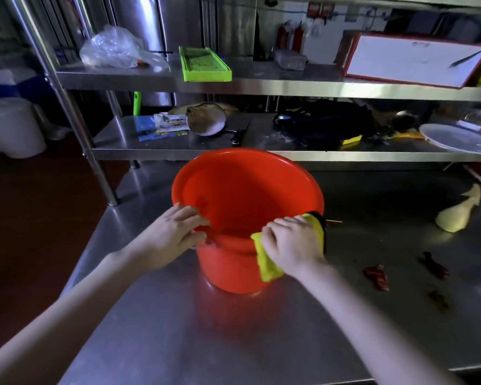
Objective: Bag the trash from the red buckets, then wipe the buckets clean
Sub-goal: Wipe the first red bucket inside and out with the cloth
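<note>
Standing upright on a steel table (178, 329), its mouth facing up, a red bucket (233, 268) is held at the near rim; the left hand (172, 234) curls its fingers over the rim's left side; the right hand (292, 243) presses a yellow cloth (267, 266) against the rim's right side, fingers bent around it; dried chilies (376, 276) lie to the right.

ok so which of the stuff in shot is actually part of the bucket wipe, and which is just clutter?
In the job:
red bucket, left hand gripping its rim
yellow cloth, held against the rim by the right hand

Lying about:
green tray and whiteboard on the upper shelf
cleaver on the lower shelf
dried chillies on the table
</note>
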A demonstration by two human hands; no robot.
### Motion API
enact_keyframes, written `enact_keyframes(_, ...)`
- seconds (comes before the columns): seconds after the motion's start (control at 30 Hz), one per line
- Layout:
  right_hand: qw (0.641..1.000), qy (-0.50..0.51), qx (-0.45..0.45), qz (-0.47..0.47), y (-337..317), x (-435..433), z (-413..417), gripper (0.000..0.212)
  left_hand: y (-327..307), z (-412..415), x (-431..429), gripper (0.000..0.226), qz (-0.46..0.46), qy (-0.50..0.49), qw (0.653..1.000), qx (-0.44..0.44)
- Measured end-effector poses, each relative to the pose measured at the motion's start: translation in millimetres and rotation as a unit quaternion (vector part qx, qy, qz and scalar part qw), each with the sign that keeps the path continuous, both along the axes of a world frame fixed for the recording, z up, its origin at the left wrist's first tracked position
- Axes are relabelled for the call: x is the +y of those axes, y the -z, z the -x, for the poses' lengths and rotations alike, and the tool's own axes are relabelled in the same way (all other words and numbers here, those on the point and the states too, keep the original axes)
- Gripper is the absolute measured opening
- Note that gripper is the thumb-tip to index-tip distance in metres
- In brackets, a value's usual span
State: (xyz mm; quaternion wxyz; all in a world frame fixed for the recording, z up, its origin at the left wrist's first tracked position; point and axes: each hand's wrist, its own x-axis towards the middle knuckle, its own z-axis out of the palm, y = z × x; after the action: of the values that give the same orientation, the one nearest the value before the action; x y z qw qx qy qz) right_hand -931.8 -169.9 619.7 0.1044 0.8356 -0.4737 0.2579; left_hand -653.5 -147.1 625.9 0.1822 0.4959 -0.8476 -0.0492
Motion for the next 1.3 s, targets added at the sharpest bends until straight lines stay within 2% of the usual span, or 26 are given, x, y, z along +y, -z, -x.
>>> enact_keyframes(0.07,0.998,-0.053,0.020,-0.038,-4.9,-19.9,30.7,0.040,-0.6,-16.0,-0.9,0.058,-0.009,-0.030,0.998,-0.048)
enact_keyframes(0.17,0.993,-0.054,0.040,-0.095,-8.6,-47.6,58.6,0.046,3.1,-11.4,2.8,0.053,0.008,-0.041,0.997,-0.060)
enact_keyframes(0.27,0.996,0.003,-0.014,-0.086,-3.3,-47.2,54.1,0.050,6.6,0.6,8.6,0.053,0.036,-0.048,0.997,-0.037)
enact_keyframes(0.33,0.995,0.068,-0.058,-0.037,1.3,-30.1,33.0,0.044,5.8,4.5,10.2,0.047,0.043,-0.059,0.997,-0.025)
enact_keyframes(0.4,0.991,0.123,-0.052,-0.003,4.7,-8.6,-1.9,0.039,4.7,14.7,10.3,0.045,0.054,-0.058,0.996,-0.030)
enact_keyframes(0.5,0.986,0.161,-0.029,-0.025,4.4,22.0,-59.8,0.036,8.1,34.6,16.6,0.045,0.048,-0.055,0.997,-0.029)
enact_keyframes(0.6,0.994,0.109,-0.019,-0.011,5.5,26.6,-68.0,0.036,13.8,33.9,22.2,0.046,0.042,-0.065,0.997,0.015)
enact_keyframes(0.7,1.000,0.008,0.021,0.008,-2.3,8.9,-25.5,0.034,14.5,33.4,22.0,0.047,0.040,-0.069,0.996,0.038)
enact_keyframes(0.77,0.998,-0.035,0.051,-0.031,-9.1,-13.0,12.6,0.036,14.1,38.7,22.1,0.045,0.047,-0.070,0.995,0.053)
enact_keyframes(0.87,0.991,-0.017,0.050,-0.120,-15.1,-36.4,51.4,0.048,14.1,44.1,24.0,0.045,0.064,-0.075,0.993,0.060)
enact_keyframes(0.93,0.994,0.028,0.007,-0.104,-9.8,-31.3,45.4,0.050,13.8,46.3,23.0,0.044,0.066,-0.089,0.992,0.059)
enact_keyframes(1.03,0.994,0.093,-0.026,-0.044,2.2,0.6,-8.8,0.039,13.4,55.1,26.1,0.035,0.059,-0.118,0.989,0.059)
enact_keyframes(1.1,0.993,0.105,-0.041,-0.042,7.1,23.6,-48.5,0.033,14.6,60.5,32.0,0.031,0.061,-0.135,0.988,0.047)
enact_keyframes(1.2,0.997,0.044,-0.057,-0.009,8.4,31.8,-55.3,0.031,8.7,51.5,44.6,0.039,0.042,-0.120,0.989,0.072)
enact_keyframes(1.3,0.998,-0.039,-0.037,-0.023,1.5,13.3,-15.0,0.033,1.1,19.7,46.1,0.049,0.038,-0.079,0.996,0.012)
